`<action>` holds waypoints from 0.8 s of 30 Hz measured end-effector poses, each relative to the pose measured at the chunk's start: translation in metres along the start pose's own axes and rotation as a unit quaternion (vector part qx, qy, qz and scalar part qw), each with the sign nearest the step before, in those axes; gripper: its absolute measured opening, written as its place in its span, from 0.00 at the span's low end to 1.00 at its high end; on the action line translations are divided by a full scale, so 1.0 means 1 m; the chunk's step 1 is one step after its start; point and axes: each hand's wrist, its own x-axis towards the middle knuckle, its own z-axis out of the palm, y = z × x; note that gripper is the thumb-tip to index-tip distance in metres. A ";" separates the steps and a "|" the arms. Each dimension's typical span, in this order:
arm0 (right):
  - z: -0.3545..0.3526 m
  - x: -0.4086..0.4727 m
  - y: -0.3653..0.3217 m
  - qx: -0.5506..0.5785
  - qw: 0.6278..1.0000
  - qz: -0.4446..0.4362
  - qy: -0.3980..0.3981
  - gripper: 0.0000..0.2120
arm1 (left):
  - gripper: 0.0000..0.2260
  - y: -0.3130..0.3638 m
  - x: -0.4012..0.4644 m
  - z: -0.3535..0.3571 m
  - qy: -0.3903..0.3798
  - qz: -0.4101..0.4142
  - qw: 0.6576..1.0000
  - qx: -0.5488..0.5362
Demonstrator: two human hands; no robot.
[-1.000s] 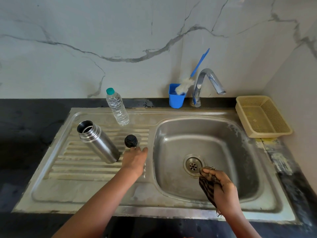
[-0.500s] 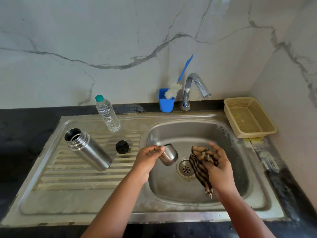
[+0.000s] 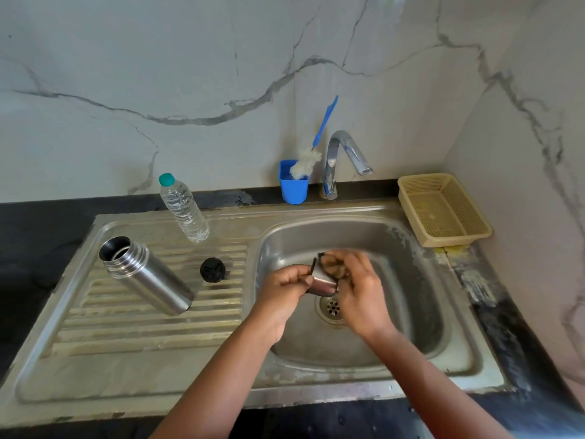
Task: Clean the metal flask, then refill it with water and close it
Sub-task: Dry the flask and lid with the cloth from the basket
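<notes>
Hands: two, both working over the sink basin (image 3: 395, 337), above the drain (image 3: 331, 307).
Left hand (image 3: 280, 288): fingers curling round one small metal cup lid (image 3: 323, 282), gripping it by its side.
Right hand (image 3: 359, 288): fingers closing on one dark striped cloth (image 3: 332, 264), pressing it against the open end of the cup lid; the cloth is blurred.
Metal flask (image 3: 147, 275): one, standing uncapped on the ribbed drainboard (image 3: 152, 324), left of the basin, appearing tilted in this wide view.
Black stopper (image 3: 212, 270): one, sitting on the drainboard just right of the flask, apart from it.
Water bottle (image 3: 183, 208): one, clear with a teal cap, standing behind the flask.
Blue holder (image 3: 292, 190): one, carrying one bottle brush (image 3: 311, 153), beside the tap (image 3: 340, 160).
Basket (image 3: 443, 209): one, beige, sitting at the counter's right corner.
</notes>
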 end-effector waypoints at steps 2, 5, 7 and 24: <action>-0.011 0.006 -0.001 0.021 1.000 -0.001 -0.002 0.25 | 0.10 -0.002 -0.001 0.002 -0.006 0.027 1.000 0.011; -0.017 -0.010 -0.004 -0.059 0.981 -0.175 -0.059 0.20 | 0.12 -0.001 0.003 0.005 0.030 0.023 0.999 -0.030; -0.019 -0.018 -0.001 -0.099 0.961 -0.249 -0.068 0.19 | 0.15 0.000 0.003 0.008 0.030 0.025 0.999 -0.029; -0.024 -0.013 0.002 -0.005 0.983 -0.181 -0.044 0.18 | 0.11 0.001 -0.007 0.006 -0.035 0.120 0.992 0.020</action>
